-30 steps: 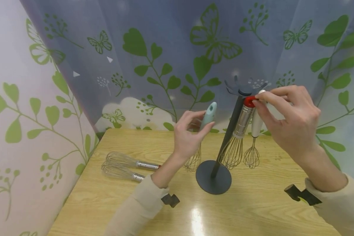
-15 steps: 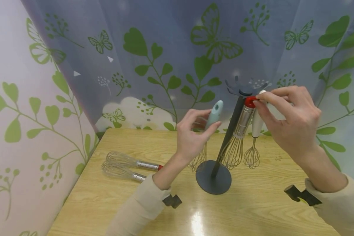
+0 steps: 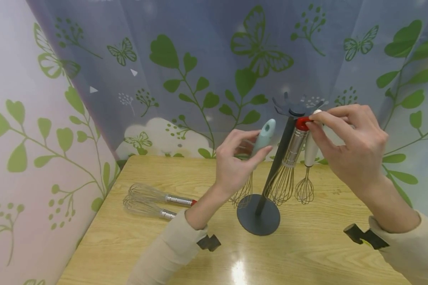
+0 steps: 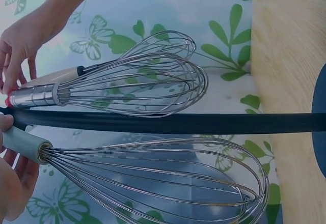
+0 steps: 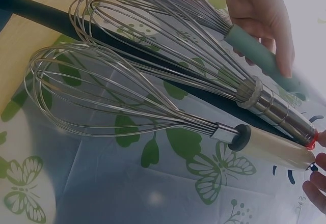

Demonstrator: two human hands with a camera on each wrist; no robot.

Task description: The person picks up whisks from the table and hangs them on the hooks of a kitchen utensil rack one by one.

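My left hand (image 3: 233, 158) holds a wire whisk by its pale mint handle (image 3: 264, 134), left of a dark stand (image 3: 277, 158). The handle's hole faces up, and its wires hang down, plain in the left wrist view (image 4: 153, 173). With thumb and forefinger, my right hand (image 3: 354, 144) pinches the red end of a silver-handled whisk (image 3: 294, 146) close under the stand's hooks (image 3: 297, 111). Beside it a cream-handled whisk (image 5: 275, 150) hangs at the right, its top partly behind my right fingers. Whether the red end is on a hook is hidden.
Two more silver-handled whisks (image 3: 178, 200) lie side by side on the wooden table (image 3: 306, 245) at the left, their handle ends partly behind my left forearm. The stand's round base (image 3: 258, 225) rests mid-table. A leaf-patterned cloth (image 3: 199, 47) rises behind.
My left hand has carried the mint-handled whisk to the right and slightly up, closer to the stand. My right hand stays in place at the red end.
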